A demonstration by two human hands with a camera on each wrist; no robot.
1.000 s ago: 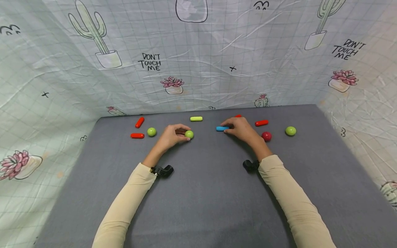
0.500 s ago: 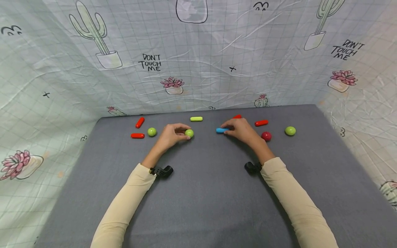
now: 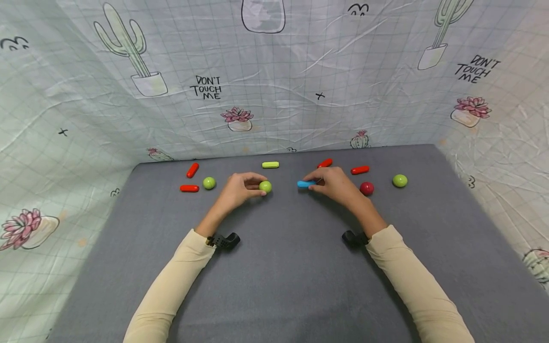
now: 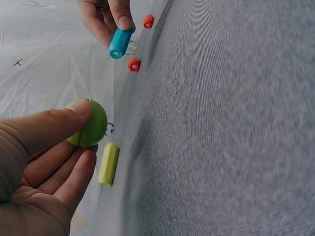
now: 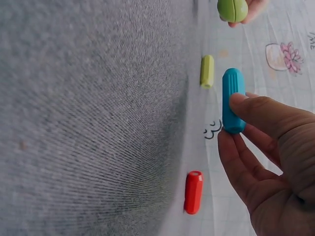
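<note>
The left hand pinches a green ball. Just right of it, toward the table's far edge, the right hand pinches a blue peg, its long axis pointing at the ball.

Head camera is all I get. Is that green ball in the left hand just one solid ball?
Observer: No. The left wrist view shows a seam across the green ball.
Operator: Is the blue stick smooth?
Observer: No. The right wrist view shows grooves along the blue stick.
Operator: How does the right hand hold it?
Observer: The right hand pinches it between thumb and fingertips, lifted off the grey mat.
</note>
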